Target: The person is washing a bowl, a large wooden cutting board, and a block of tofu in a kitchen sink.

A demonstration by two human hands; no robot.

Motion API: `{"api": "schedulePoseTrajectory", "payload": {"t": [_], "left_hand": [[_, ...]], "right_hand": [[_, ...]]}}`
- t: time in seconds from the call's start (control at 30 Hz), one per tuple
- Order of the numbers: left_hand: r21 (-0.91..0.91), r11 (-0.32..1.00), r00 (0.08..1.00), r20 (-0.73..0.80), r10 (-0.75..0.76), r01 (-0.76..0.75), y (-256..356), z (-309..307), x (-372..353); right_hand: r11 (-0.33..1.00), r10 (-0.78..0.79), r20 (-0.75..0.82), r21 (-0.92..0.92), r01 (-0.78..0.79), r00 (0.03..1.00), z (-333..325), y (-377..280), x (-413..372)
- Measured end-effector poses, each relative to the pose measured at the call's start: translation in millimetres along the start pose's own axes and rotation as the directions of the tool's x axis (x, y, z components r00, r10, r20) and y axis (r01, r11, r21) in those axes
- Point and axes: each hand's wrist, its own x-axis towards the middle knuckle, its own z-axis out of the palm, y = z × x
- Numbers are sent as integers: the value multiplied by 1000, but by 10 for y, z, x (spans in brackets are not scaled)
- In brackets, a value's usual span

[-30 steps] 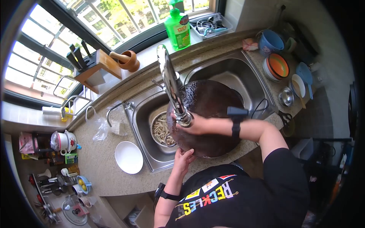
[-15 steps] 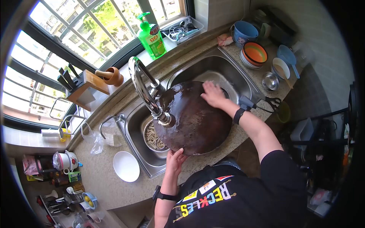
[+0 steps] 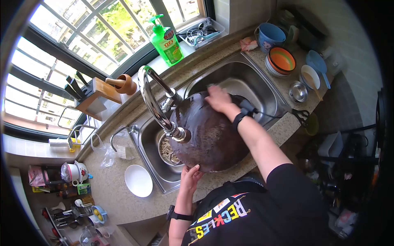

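Pan [image 3: 211, 141] is over sink [image 3: 251, 84] before you, faucet [image 3: 148, 88] above; dish [image 3: 138, 181] on counter [image 3: 108, 180] to yr L, bowls [image 3: 280, 60] R, soap btl [image 3: 167, 46] on sill [image 3: 187, 50] behind sink.

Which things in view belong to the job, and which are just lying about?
Likely in the job: dark wok, left hand gripping it, right hand on it, tap above, sink.

Apparently just lying about: white bowl, knife block, mortar, blue bucket.
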Motion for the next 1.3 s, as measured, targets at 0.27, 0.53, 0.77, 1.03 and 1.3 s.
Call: {"api": "schedulePoseTrajectory", "payload": {"t": [0.27,0.53,0.77,1.03,1.3], "left_hand": [[-12,1000,999,46,-21,21,6,-9,14],[25,1000,1000,21,10,-10,34,46,-35],[-10,1000,1000,-13,3,-3,17,36,0],[45,999,998,-55,-25,28,53,42,-4],[197,975,970,-199,142,-102,183,373,-165]], "right_hand": [[967,-238,-60,-113,230,969,-249,-159,-1064],[896,-408,-46,-215,389,912,-287,-137,-1721],[880,292,261,305,-365,920,-67,1568,-975],[215,155,635,726,-653,757,-193,1128,-623],[235,133,605,750,-618,785,238,1303,-510]]}}
